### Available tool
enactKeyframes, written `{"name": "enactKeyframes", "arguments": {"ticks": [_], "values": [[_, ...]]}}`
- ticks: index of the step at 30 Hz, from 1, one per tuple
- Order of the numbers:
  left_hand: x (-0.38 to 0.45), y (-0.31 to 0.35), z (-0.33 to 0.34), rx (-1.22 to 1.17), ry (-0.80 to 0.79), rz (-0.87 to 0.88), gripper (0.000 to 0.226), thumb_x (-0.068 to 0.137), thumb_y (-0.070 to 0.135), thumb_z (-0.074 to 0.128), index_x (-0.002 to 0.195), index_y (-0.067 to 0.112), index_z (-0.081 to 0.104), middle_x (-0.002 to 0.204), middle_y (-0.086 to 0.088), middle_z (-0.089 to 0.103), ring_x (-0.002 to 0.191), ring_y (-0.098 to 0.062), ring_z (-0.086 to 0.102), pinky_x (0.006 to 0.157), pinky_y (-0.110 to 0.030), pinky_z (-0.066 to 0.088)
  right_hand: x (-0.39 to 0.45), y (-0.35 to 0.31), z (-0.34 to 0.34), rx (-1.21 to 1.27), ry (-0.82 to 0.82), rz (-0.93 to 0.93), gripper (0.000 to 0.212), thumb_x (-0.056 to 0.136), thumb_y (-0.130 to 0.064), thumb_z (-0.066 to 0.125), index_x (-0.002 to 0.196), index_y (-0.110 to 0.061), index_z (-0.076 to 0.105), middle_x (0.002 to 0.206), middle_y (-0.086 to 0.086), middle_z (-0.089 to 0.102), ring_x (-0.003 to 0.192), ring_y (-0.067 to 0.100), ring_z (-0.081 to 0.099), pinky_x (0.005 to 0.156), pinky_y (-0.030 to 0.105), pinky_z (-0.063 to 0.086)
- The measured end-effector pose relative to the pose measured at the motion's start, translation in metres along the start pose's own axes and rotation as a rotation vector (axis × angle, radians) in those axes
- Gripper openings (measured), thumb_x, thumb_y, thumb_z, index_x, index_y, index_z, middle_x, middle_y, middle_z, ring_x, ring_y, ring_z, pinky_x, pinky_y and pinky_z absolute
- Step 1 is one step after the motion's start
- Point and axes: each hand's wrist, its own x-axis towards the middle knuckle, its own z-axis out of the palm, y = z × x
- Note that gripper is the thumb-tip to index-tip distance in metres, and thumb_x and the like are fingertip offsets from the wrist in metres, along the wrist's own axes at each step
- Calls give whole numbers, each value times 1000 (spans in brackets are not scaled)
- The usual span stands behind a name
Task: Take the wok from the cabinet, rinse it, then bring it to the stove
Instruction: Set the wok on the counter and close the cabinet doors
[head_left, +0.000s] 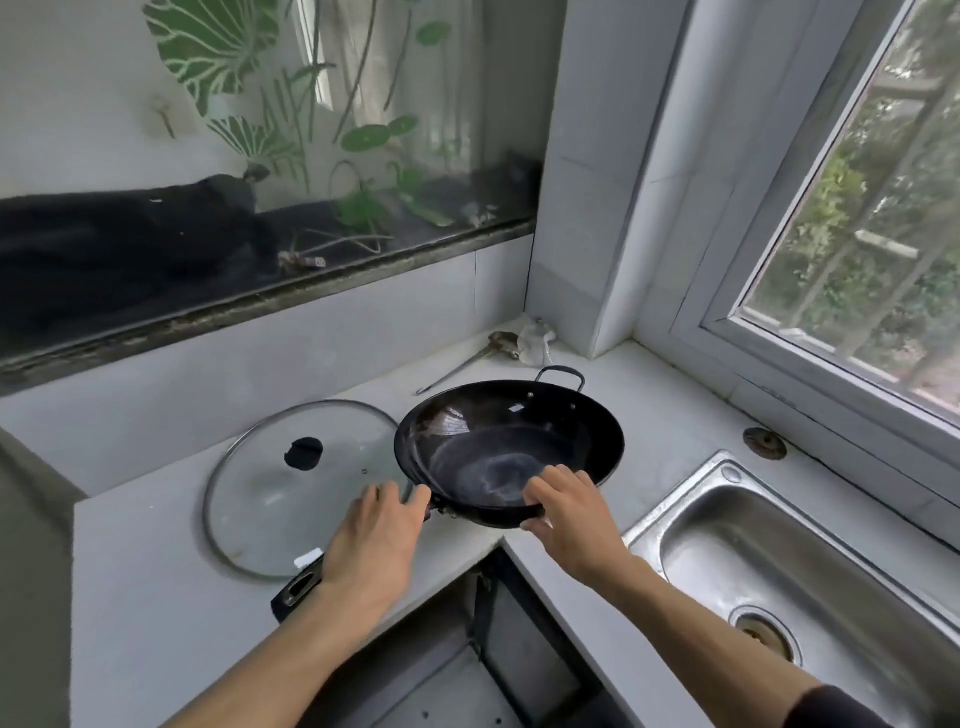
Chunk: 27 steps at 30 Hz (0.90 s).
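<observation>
At the counter corner, left of the sink (737, 525) — the wok (506, 449) is held at its near rim, bowl up. The right hand (569, 512) pinches the rim, fingers inside, thumb under. The left hand (376, 535) reaches flat-fingered toward the side handle — likely steadying. A glass lid (270, 514) lies beside.

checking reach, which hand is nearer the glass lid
Left. The left hand hovers at the glass lid's right edge; the right hand grips the wok rim, farther right.
</observation>
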Motion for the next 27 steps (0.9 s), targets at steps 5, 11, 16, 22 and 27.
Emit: {"name": "enactKeyframes", "arguments": {"ticks": [5,11,16,22,27], "values": [[28,-14,9,-2,9,34,55,76,-4,57,118,25,37,103,-5,48,96,-24,48,76,-31,43,23,4,19,-13,-21,26,38,63,-27,87,83,-23,55,82,-10,54,77,16,52,67,25,35],[59,-18,16,1,2,56,52,74,-4,61,110,26,38,99,-4,49,92,-23,49,76,-31,44,43,19,35,-15,-22,54,39,63,-29,88,81,-22,54,81,-9,52,77,16,49,65,28,39],[76,-19,28,-16,18,51,56,66,-2,68,108,26,44,94,-3,51,86,-22,50,73,-30,46,55,29,42,-26,-15,52,41,62,-30,89,82,-24,54,79,-11,51,75,14,48,66,24,32],[92,-7,47,-33,26,38,66,44,-9,72,99,23,53,83,-4,50,73,-22,48,61,-31,44,58,47,55,-26,-43,99,44,62,-27,88,78,-25,48,77,-12,48,74,14,43,65,26,28],[87,5,77,-114,9,11,68,37,-14,71,93,22,55,83,-2,49,72,-22,49,56,-33,48,45,59,67,-41,-126,131,47,63,-27,89,74,-25,44,73,-13,45,68,12,39,62,26,33]]}}
